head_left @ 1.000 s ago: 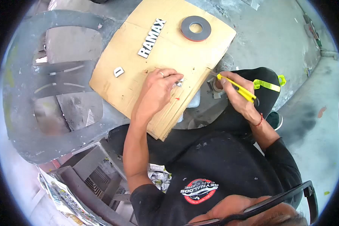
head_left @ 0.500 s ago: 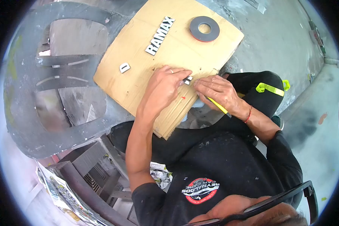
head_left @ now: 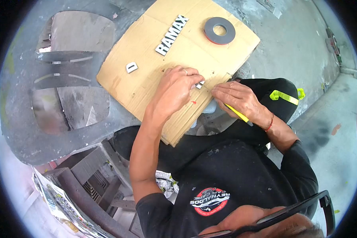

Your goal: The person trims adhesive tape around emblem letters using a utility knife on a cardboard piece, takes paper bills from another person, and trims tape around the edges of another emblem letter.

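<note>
Cardboard sheet (head_left: 133, 93), layered at its near edge. On it: tape roll (head_left: 230, 30), far right part; joined letters "RAMAX" (head_left: 171, 35), far part; letter D (head_left: 131, 67), near its left corner; red scrap (head_left: 193, 102), near edge. Left of it, grey panel (head_left: 22, 119) with openings; right of it, a knee with neon band (head_left: 285, 96).

Small piece (head_left: 199, 85), on the cardboard toward its near right edge, pinched by the left hand (head_left: 179, 81), which covers most of it; form and long axis cannot be told. Right hand (head_left: 238, 98), closed around yellow cutter (head_left: 237, 112), over the cardboard's near right edge; front end hidden. Cutter handle slants, rear end pointing away from the cardboard, toward the wearer's right.
</note>
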Demonstrator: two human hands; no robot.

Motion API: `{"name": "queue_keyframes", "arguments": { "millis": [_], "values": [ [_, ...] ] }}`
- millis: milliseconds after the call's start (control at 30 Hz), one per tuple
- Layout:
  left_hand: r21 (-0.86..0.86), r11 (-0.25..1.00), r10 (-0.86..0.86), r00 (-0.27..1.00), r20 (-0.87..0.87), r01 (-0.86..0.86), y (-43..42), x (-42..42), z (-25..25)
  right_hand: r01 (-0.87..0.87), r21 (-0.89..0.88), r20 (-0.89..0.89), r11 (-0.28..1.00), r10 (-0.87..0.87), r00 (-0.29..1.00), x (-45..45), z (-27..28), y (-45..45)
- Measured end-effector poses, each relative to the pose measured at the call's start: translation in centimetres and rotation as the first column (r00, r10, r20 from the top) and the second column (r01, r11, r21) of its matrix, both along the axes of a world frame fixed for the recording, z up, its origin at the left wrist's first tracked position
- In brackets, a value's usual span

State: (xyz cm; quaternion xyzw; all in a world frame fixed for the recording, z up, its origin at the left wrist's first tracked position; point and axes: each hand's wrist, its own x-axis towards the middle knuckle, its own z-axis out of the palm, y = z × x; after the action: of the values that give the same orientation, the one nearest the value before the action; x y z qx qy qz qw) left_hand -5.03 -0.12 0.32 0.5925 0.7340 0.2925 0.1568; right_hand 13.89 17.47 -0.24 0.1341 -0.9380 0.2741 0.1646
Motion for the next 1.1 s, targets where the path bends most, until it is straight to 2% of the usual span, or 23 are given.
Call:
{"name": "queue_keyframes", "arguments": {
  "millis": [233,433,733,900,1033,1100],
  "values": [
    [-0.006,1.000,0.006,1.000,0.016,-0.006,-0.1,0.0,-0.1,0.030,0.000,-0.040,1.000,-0.030,0.999,-1.2,-1.3,-0.2],
    [-0.021,1.000,0.009,0.999,0.046,-0.008,-0.2,0.1,0.3,-0.002,0.086,0.037,0.996,-0.001,0.999,0.0,0.4,0.0],
    [-0.059,0.998,0.010,1.000,0.017,-0.009,-0.2,0.1,0.5,0.000,0.088,-0.026,0.996,0.002,1.000,-1.3,-0.9,0.1],
    [-0.046,0.999,0.017,0.999,0.044,-0.015,-0.3,0.2,0.6,0.008,0.000,0.088,1.000,-0.008,0.996,-0.3,0.2,0.2],
    [-0.064,0.998,0.014,0.998,0.057,-0.010,-0.3,0.1,0.5,0.010,-0.064,0.035,0.998,-0.008,0.999,-0.8,1.0,0.4],
    [-0.065,0.998,0.011,0.998,0.064,-0.007,-0.6,0.0,0.6,0.090,-0.199,-0.002,0.976,-0.092,0.996,-0.6,1.7,0.5]
  ]
}}
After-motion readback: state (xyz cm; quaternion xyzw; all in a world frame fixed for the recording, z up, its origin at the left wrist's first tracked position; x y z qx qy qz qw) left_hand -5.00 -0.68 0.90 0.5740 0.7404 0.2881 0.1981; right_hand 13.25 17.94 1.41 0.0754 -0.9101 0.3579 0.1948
